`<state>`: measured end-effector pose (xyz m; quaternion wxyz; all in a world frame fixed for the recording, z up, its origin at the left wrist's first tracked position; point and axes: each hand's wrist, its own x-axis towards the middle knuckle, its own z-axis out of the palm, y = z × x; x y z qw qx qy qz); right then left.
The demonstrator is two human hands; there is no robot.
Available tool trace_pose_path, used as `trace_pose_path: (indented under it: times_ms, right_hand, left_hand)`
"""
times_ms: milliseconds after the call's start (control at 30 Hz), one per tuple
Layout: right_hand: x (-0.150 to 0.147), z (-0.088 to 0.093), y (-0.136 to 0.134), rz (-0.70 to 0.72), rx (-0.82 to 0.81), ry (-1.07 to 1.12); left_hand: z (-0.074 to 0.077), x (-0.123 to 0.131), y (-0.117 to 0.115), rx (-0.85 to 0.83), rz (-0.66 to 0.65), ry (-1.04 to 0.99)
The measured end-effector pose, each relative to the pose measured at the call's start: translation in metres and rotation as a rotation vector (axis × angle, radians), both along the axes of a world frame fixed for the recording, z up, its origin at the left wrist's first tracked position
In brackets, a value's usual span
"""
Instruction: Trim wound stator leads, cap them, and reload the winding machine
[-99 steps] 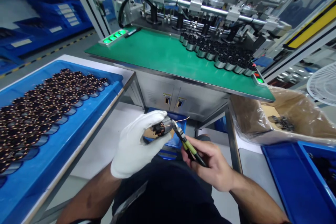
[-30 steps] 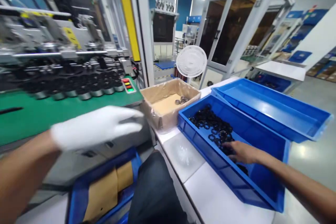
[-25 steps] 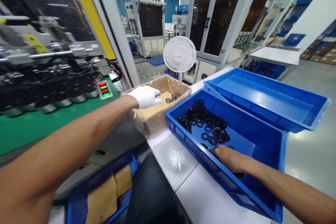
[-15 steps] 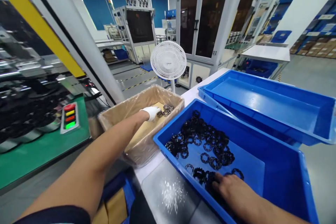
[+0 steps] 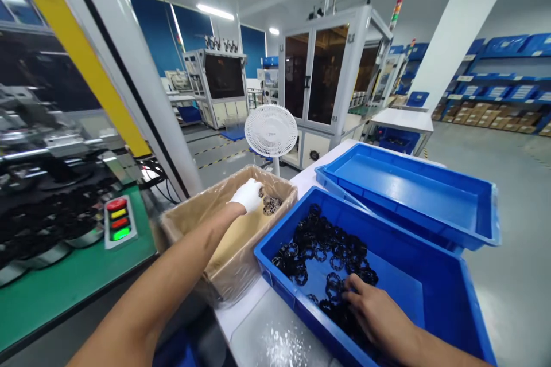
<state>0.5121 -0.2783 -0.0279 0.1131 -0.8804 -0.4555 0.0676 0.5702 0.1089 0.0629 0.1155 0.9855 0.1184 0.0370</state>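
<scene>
My left hand (image 5: pixel 247 195), in a white glove, reaches into a plastic-lined carton (image 5: pixel 235 275). Its fingers are closed on a small metal ring (image 5: pixel 261 191) at the fingertips. Beside it, a small pile of similar metal rings (image 5: pixel 271 205) lies on the carton's tan bottom. My right hand (image 5: pixel 374 305) is bare and inside the deep blue bin (image 5: pixel 434 275). Its bent fingers touch black notched rings (image 5: pixel 333 287) near the bin's front wall, and the palm side is hidden. Many more black rings (image 5: pixel 327 241) lie heaped toward the bin's far left.
Empty-looking blue trays (image 5: pixel 408 178) are stacked behind the bin. A white fan (image 5: pixel 271 132) stands beyond the carton. At left, a green-topped machine bench (image 5: pixel 142 223) carries a button box (image 5: pixel 120 221), beside a slanting white post (image 5: pixel 142 69). White powder (image 5: pixel 284 347) marks the table's front.
The view has tilted up and shifted right. My left hand has drawn slightly away from the metal pile with a ring at its fingertips. My right hand has risen a little among the black rings.
</scene>
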Motion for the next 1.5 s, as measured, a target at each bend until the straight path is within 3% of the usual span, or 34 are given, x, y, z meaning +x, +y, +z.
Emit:
trace_pose_path:
  times_ms: [133,233,333,433,567,667,733,800,867,967,1100,1500]
  right_hand:
    - [0.001,0.012,0.007,-0.069,-0.011,0.015]
    - [0.001,0.016,0.011,-0.15,0.018,0.07]
    - [-0.003,0.014,0.013,-0.135,0.06,0.152]
    - [-0.003,0.022,0.015,-0.044,0.105,0.208]
    - [0.003,0.062,0.032,0.021,0.231,0.159]
    - [-0.008,0.099,0.055,0.053,0.428,0.044]
    - [-0.031,0.113,0.067,0.214,0.706,-0.089]
    - [-0.058,0.116,0.075,0.454,0.966,-0.237]
    - [-0.081,0.11,0.078,0.617,1.08,-0.344]
    - [-0.097,0.098,0.078,0.643,1.092,-0.362]
    - [-0.095,0.091,0.076,0.632,1.092,-0.284]
    - [-0.092,0.081,0.08,0.649,1.024,-0.466]
  left_hand:
    - [0.056,-0.067,-0.033,-0.108,-0.075,-0.315]
    - [0.075,-0.126,-0.057,-0.19,-0.133,-0.428]
    - [0.077,-0.177,-0.071,-0.287,-0.182,-0.462]
    - [0.07,-0.218,-0.08,-0.629,-0.224,-0.494]
    - [0.052,-0.254,-0.098,-1.072,-0.179,-0.541]
    - [0.033,-0.266,-0.114,-1.28,-0.165,-0.567]
    - [0.02,-0.27,-0.125,-1.375,-0.181,-0.573]
    - [0.009,-0.273,-0.136,-1.372,-0.176,-0.563]
    - [0.001,-0.277,-0.148,-1.296,-0.169,-0.54]
    - [-0.005,-0.28,-0.168,-1.23,-0.184,-0.55]
    - [-0.007,-0.28,-0.184,-1.198,-0.054,-0.557]
    - [-0.021,-0.283,-0.173,-1.244,-0.03,-0.571]
